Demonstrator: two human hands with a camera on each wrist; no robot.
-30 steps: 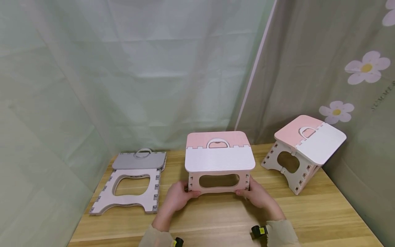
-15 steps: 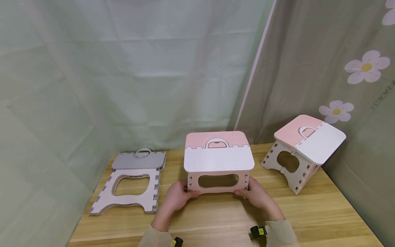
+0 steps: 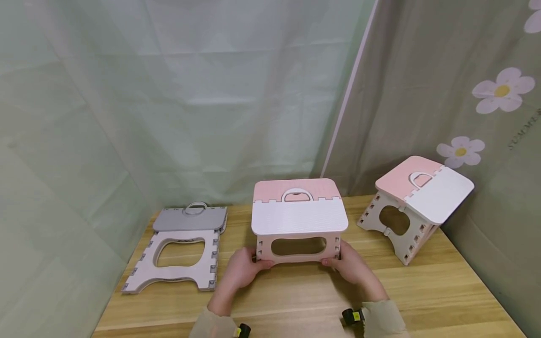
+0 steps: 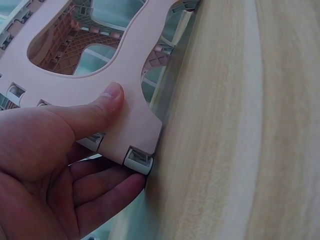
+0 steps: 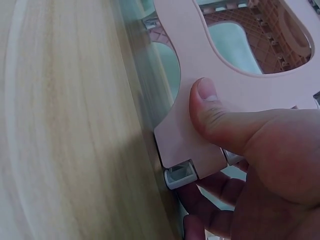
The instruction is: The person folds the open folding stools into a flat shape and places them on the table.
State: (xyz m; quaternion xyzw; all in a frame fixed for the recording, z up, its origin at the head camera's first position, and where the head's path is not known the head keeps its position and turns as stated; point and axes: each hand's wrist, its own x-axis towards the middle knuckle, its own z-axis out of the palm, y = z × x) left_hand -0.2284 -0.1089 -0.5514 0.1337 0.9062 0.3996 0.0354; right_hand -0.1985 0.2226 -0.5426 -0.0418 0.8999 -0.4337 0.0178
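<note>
A folding stool [image 3: 300, 216] with a pink and white top stands unfolded at the middle of the table, its arched handle on the seat. My left hand [image 3: 243, 268] grips the lower left of its front leg panel; in the left wrist view the thumb [image 4: 111, 97] lies on the pink panel [image 4: 135, 115] and the fingers curl behind its edge. On the other side my right hand [image 3: 351, 266] grips the lower right corner. The right wrist view has that thumb [image 5: 205, 100] flat on the panel's face, fingers tucked behind by the foot.
A grey and white folding stool [image 3: 181, 270] lies folded flat at the left of the wooden table [image 3: 291, 307]. Another pink and white stool [image 3: 439, 202] stands unfolded, turned at an angle, at the right. Pale curtains [image 3: 236, 94] hang behind and at both sides.
</note>
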